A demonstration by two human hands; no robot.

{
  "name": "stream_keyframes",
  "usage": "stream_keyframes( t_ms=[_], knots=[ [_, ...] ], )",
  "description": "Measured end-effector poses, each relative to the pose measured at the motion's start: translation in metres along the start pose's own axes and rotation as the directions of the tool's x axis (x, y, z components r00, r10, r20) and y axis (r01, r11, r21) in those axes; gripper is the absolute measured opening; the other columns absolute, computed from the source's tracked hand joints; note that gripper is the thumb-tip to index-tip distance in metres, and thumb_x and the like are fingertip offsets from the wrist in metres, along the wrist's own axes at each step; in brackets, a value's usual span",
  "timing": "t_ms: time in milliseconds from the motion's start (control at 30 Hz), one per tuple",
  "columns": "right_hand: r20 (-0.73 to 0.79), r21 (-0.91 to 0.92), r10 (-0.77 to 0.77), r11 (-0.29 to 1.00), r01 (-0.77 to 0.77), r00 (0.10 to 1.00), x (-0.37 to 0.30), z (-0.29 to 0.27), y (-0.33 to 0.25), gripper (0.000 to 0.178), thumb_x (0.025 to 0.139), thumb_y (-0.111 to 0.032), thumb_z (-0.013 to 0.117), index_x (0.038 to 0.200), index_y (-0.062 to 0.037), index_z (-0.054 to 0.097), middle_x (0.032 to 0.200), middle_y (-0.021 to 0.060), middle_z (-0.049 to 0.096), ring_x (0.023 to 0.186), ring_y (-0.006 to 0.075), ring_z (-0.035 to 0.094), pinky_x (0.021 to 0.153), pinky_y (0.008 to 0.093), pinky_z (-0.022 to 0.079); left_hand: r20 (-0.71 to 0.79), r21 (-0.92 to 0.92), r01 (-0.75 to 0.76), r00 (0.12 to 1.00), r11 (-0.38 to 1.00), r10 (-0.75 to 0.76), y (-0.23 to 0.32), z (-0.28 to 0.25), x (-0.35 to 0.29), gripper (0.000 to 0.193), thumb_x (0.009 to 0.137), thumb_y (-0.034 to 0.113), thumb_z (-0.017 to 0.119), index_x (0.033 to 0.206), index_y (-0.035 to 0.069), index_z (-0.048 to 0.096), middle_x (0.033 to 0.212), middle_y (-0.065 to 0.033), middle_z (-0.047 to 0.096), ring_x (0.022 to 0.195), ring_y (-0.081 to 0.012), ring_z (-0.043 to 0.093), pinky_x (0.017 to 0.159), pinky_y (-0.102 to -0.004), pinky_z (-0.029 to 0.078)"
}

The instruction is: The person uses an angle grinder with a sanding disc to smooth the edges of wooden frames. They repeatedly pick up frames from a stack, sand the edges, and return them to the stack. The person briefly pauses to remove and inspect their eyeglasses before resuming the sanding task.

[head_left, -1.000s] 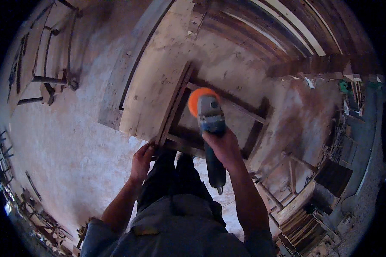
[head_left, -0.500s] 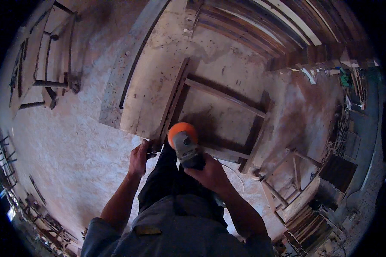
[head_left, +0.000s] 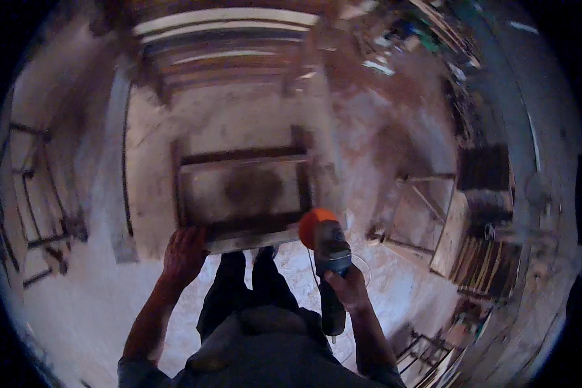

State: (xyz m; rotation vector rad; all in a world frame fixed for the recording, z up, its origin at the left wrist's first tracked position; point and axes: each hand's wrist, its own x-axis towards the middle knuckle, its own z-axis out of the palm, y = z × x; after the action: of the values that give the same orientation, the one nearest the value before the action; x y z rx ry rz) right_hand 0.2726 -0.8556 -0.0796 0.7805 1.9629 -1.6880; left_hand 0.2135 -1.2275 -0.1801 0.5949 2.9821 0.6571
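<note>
My right hand (head_left: 348,284) is closed round the body of an angle grinder (head_left: 333,242) with an orange disc. The disc end is by the near right corner of a brown wooden frame (head_left: 252,239), and I cannot tell whether it touches. My left hand (head_left: 185,257) grips the near left corner of that frame, with the fingers over the wood. The frame lies on a wide pale wooden tabletop (head_left: 150,184), and its rails form a rectangle. Motion blur softens its details.
Long boards (head_left: 226,26) are stacked beyond the tabletop. A small wooden stand (head_left: 423,249) is on the floor to the right, near a dark box (head_left: 483,167) and a bundle of wooden strips (head_left: 488,265). Another stand (head_left: 42,194) is at the far left. The grinder's cord curls beside my right hand.
The whole view has turned, so the frame now lies squarely before me. My right hand has carried the grinder from the frame's left side to its near right corner. My left hand still holds the frame.
</note>
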Motion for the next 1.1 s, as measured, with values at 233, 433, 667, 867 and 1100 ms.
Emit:
stream_keyframes(
  t_ms=[233, 433, 667, 867, 1100],
  knots=[
    [-0.343, 0.304, 0.099, 0.953, 0.011, 0.934, -0.073, -0.061, 0.057, 0.033, 0.086, -0.022, 0.07, 0.104, 0.003, 0.06, 0.087, 0.0072, 0.064, 0.072, 0.0153, 0.062, 0.066, 0.0322, 0.053, 0.581, 0.286, -0.301, 0.81, 0.91, 0.085, -0.008, 0.026, 0.052, 0.034, 0.073, 0.026, 0.071, 0.097, 0.003, 0.061, 0.091, -0.0148, 0.063, 0.087, -0.0324, 0.062, 0.079, -0.0458, 0.05],
    [-0.46, 0.45, 0.228, 0.893, 0.004, 0.858, -0.117, -0.09, 0.134, 0.043, 0.085, -0.032, 0.066, 0.108, 0.0036, 0.057, 0.086, 0.0096, 0.063, 0.067, 0.0191, 0.064, 0.061, 0.0341, 0.055, 0.671, 0.146, -0.357, 0.721, 0.923, 0.173, 0.02, -0.022, 0.06, 0.022, 0.079, 0.021, 0.063, 0.092, 0.004, 0.055, 0.067, -0.0163, 0.063, 0.068, -0.0349, 0.066, 0.062, -0.0478, 0.051],
    [-0.487, 0.556, 0.271, 0.83, 0.055, 0.83, -0.142, -0.12, 0.193, 0.043, 0.084, -0.034, 0.066, 0.104, 0.003, 0.058, 0.081, 0.0092, 0.063, 0.064, 0.019, 0.063, 0.06, 0.0336, 0.054, 0.606, 0.261, -0.221, 0.796, 0.94, 0.019, 0.096, -0.043, 0.07, 0.035, 0.086, 0.035, 0.059, 0.095, 0.002, 0.052, 0.072, -0.021, 0.065, 0.07, -0.0419, 0.065, 0.065, -0.0529, 0.051],
    [-0.593, 0.538, 0.269, 0.834, 0.125, 0.759, -0.159, -0.154, 0.232, 0.042, 0.082, -0.031, 0.069, 0.101, 0.0039, 0.059, 0.081, 0.0088, 0.064, 0.066, 0.0171, 0.062, 0.062, 0.0333, 0.053, 0.522, 0.182, -0.12, 0.853, 0.976, 0.008, 0.149, -0.037, 0.087, 0.041, 0.08, 0.035, 0.065, 0.102, 0.001, 0.056, 0.078, -0.0221, 0.066, 0.077, -0.0416, 0.066, 0.071, -0.0511, 0.051],
    [-0.701, 0.63, 0.353, 0.714, 0.305, 0.62, -0.216, -0.204, 0.278, 0.039, 0.082, -0.028, 0.068, 0.101, 0.0047, 0.06, 0.081, 0.0096, 0.065, 0.067, 0.0182, 0.064, 0.061, 0.0339, 0.053, 0.328, 0.175, -0.271, 0.922, 0.947, 0.203, 0.323, -0.018, 0.159, 0.041, 0.083, 0.031, 0.064, 0.104, -0.003, 0.054, 0.085, -0.0254, 0.066, 0.084, -0.0446, 0.064, 0.077, -0.0518, 0.049]
  ],
)
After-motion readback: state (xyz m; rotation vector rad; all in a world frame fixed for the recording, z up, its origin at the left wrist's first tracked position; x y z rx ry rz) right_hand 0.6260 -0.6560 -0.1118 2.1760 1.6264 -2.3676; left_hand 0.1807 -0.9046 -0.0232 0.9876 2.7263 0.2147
